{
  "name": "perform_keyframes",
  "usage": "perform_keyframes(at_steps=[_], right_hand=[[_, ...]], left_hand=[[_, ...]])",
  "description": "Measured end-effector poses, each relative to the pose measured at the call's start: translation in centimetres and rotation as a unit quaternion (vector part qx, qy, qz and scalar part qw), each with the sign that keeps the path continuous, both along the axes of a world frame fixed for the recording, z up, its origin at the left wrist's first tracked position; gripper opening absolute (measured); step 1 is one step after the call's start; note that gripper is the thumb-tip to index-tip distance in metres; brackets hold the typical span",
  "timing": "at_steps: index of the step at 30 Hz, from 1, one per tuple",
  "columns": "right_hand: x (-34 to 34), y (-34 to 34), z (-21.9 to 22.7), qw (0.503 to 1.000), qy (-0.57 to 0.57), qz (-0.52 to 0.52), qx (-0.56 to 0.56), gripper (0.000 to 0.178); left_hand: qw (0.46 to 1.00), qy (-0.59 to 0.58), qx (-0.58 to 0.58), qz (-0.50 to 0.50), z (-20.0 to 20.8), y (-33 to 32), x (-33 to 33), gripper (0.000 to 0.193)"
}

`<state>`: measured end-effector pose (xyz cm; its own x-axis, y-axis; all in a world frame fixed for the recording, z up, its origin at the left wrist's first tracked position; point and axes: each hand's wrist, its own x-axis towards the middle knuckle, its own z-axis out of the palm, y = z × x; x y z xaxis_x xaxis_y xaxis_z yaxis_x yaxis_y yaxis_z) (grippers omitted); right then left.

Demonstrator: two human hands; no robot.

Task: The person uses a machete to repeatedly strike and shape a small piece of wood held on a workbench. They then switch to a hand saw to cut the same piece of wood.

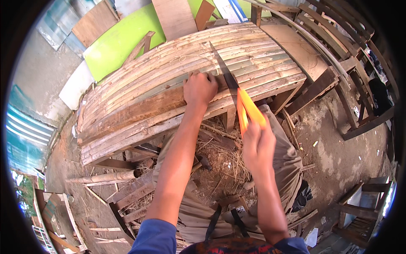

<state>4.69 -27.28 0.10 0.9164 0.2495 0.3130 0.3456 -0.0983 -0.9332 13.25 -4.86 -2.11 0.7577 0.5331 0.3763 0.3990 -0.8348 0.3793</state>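
A brown wooden plank (144, 111) lies lengthwise along the near side of a bench topped with split bamboo slats (169, 63). My left hand (200, 89) is closed over the plank near its right end, pressing it to the slats. In my right hand (259, 142) is a handsaw (249, 108) with an orange handle, fingers wrapped round the grip. Its dark blade slants away to the upper left across the plank, just right of my left hand. Whether the teeth have cut into the wood, I cannot tell.
Wood scraps and shavings (222, 163) litter the ground between my legs. A bamboo pole (103, 177) lies at left below the bench. Stacked wooden frames (359, 80) stand at right. Behind the bench lean a lime-green panel (122, 42) and boards (174, 19).
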Motion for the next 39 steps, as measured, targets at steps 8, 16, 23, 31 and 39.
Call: perform_keyframes(at_steps=[8,16,23,31,39], right_hand=[[-0.9,-2.3,-3.0,0.997,-0.03,-0.036,0.064,0.049],[0.3,0.0,0.4,0.999,-0.022,0.008,-0.026,0.039],[-3.7,-5.0,-1.2,1.0,0.011,0.005,-0.002,0.04],[3.6,1.9,3.4,1.0,0.002,0.01,-0.022,0.041],[-7.1,-8.6,-0.8,1.0,-0.017,0.007,-0.024,0.027]], left_hand=[[0.998,-0.046,0.029,0.009,-0.9,-0.7,-0.1,0.04],[1.0,0.006,-0.012,0.006,0.3,-0.5,0.1,0.037],[1.0,-0.003,0.003,0.024,-0.3,-1.6,-0.4,0.037],[0.998,0.048,-0.036,0.0,1.3,-0.6,0.6,0.042],[1.0,-0.006,0.024,0.003,-1.0,-0.5,-0.4,0.039]])
